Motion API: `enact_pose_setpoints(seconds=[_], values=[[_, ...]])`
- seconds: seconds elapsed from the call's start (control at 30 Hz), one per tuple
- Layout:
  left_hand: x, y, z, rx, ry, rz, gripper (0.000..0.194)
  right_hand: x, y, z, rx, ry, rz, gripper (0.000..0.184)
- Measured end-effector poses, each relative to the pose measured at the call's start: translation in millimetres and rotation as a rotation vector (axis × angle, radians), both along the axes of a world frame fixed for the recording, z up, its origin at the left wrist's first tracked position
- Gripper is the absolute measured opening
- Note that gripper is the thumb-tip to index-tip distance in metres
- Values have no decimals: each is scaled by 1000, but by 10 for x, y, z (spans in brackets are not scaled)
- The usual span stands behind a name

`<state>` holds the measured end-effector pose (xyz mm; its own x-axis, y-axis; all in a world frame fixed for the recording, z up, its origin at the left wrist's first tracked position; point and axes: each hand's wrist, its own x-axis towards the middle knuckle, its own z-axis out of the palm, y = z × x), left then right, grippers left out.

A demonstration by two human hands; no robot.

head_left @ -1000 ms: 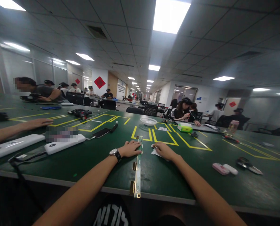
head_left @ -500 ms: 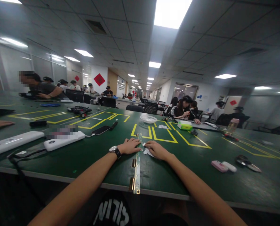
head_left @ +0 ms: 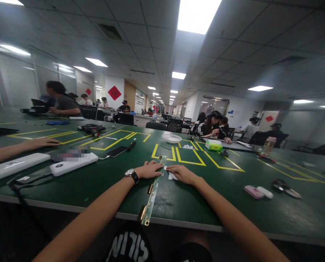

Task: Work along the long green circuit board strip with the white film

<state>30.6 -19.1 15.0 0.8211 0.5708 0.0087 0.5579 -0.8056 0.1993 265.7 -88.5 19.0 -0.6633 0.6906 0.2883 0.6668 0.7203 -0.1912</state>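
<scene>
A long, narrow green circuit board (head_left: pixel 152 199) with gold-coloured flaps on its left side lies on the table, its near end jutting past the front edge. My left hand (head_left: pixel 149 170), below a wristwatch, grips the far part of the board, fingers across it and thumb on the nearer side. To the right, my right hand (head_left: pixel 182 174) presses a crumpled white tissue (head_left: pixel 172 176) against the table, with its fingertips by the board's right edge. That hand partly covers the tissue.
Beyond my hands are a white plastic dish (head_left: pixel 171 138) and a green tissue pack (head_left: pixel 213 146). White power banks (head_left: pixel 73 163) and a phone (head_left: pixel 117 151) lie left; a pink case (head_left: pixel 253 191) lies right. Another person's hand (head_left: pixel 46 142) rests at far left.
My right hand slid left with the tissue up to the board. The board's near end has swung left while my left hand stayed on it. The other person's hand withdrew, then came back.
</scene>
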Motion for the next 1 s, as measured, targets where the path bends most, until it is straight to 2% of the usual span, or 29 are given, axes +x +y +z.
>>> enact_pose_setpoints(seconds=[0.43, 1.0], values=[[-21, -23, 6, -23, 12, -29, 53, 9, 34, -60, -21, 54, 22, 49], [12, -10, -81, 20, -36, -29, 52, -21, 52, -89, -35, 122, 2, 53]])
